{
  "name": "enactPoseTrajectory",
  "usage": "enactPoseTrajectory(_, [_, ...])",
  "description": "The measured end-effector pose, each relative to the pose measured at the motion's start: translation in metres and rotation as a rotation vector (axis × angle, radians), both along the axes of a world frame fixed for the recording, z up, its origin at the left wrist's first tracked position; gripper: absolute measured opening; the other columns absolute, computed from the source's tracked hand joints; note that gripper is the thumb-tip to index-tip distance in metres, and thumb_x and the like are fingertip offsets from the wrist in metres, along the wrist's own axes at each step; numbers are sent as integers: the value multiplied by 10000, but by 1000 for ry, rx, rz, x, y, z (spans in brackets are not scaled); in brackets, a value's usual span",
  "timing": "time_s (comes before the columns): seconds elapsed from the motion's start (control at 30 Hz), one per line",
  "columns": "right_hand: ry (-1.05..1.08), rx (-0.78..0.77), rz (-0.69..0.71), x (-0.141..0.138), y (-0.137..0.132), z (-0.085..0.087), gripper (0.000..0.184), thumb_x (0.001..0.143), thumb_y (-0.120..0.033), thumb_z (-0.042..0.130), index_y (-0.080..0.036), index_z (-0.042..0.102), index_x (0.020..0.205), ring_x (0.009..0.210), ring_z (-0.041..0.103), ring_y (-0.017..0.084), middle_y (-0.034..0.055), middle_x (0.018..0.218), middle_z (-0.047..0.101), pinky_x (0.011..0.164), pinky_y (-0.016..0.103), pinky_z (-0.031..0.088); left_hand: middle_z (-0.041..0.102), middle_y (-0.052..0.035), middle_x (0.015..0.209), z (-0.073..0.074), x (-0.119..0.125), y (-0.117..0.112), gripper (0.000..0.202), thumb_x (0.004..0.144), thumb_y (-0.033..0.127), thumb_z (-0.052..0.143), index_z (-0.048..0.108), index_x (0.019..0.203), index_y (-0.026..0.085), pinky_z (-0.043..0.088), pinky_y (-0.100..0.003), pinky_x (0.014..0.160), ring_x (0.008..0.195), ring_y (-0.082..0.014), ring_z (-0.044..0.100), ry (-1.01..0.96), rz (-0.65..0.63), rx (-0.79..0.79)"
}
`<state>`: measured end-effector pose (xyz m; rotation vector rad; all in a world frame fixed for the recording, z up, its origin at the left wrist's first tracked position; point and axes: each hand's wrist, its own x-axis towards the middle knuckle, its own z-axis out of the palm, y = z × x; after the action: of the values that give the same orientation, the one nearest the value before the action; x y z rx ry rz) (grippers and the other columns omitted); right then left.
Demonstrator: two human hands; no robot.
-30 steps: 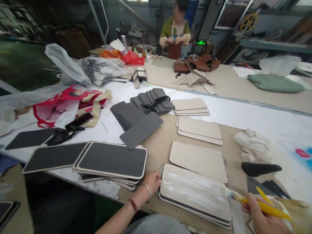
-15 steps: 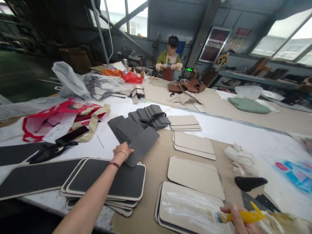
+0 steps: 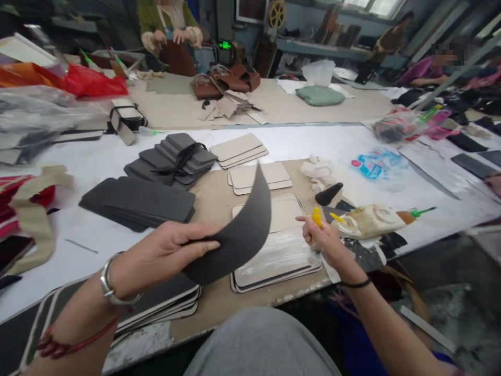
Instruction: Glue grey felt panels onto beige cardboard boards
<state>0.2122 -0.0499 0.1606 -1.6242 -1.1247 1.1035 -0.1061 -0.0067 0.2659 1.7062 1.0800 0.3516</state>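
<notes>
My left hand (image 3: 168, 256) pinches one edge of a dark grey sheet (image 3: 238, 230), which bends upward in the air. Behind the sheet lies a stack of beige rounded panels (image 3: 274, 258), its top one streaked with wet white glue. At that stack's right edge, my right hand (image 3: 321, 235) is closed round a yellow-handled brush (image 3: 316, 216); the bristles are mostly hidden. A pile of dark grey sheets (image 3: 136, 203) rests beyond my left wrist. Under my left forearm sit dark panels with beige borders (image 3: 164, 297).
More beige panels (image 3: 238, 149) form stacks further back. To the right are a glue-smeared bottle (image 3: 371, 219), a black pointed piece (image 3: 329, 194) and a crumpled white cloth (image 3: 317, 171). Across the table a co-worker (image 3: 170, 26) holds a brown piece. A red bag (image 3: 94, 81) lies far left.
My left hand has lifted the grey sheet off the pile and brought it toward the glued panel. My right hand has moved the brush to the panel's right edge. The view has swung right.
</notes>
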Motion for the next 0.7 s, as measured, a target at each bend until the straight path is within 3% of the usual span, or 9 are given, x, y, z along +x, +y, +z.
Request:
enactPoseTrajectory(0.07, [208, -67, 50, 1, 1, 3, 501, 730, -612, 526, -157, 580, 933, 475, 373, 72, -41, 583, 440, 415, 198, 291, 696, -6, 837, -4, 18, -2, 299, 706, 410, 578, 700, 910, 229, 504, -266, 720, 779, -198, 618, -31, -122, -83])
enactPoseTrajectory(0.13, [346, -120, 59, 4, -4, 6, 461, 711, -591, 568, -164, 582, 883, 460, 352, 62, -48, 567, 424, 397, 187, 265, 692, -3, 863, -17, 32, -4, 278, 729, 376, 561, 693, 922, 226, 494, -248, 734, 805, -183, 616, -63, -199, -179])
enactPoseTrajectory(0.3, [496, -186, -151, 32, -36, -4, 404, 567, -437, 761, -190, 485, 728, 432, 340, 39, -80, 533, 395, 381, 158, 244, 672, -8, 769, -82, 53, -17, 302, 707, 425, 575, 655, 828, 160, 473, -223, 640, 671, -132, 584, -73, -210, -529])
enactPoseTrajectory(0.4, [466, -283, -249, 55, -62, -24, 430, 551, -394, 782, -199, 458, 757, 409, 342, 31, -96, 540, 394, 381, 159, 263, 647, 5, 670, -125, 60, -28, 355, 610, 466, 654, 607, 765, 150, 454, -231, 558, 578, -123, 560, -77, -84, -713])
enactPoseTrajectory(0.5, [320, -409, -246, 71, -81, -48, 427, 573, -422, 759, -188, 473, 788, 402, 360, 45, -95, 518, 408, 385, 175, 270, 637, 6, 617, -154, 63, -41, 381, 489, 442, 741, 575, 673, 153, 443, -246, 540, 549, -131, 559, -97, 113, -795])
enactPoseTrajectory(0.7, [-14, -420, -173, 81, -84, -78, 386, 658, -533, 618, -175, 507, 750, 415, 373, 93, -74, 467, 406, 421, 229, 297, 660, -28, 642, -174, 64, -65, 397, 443, 380, 786, 613, 710, 143, 466, -282, 634, 607, -151, 591, -276, 504, -937])
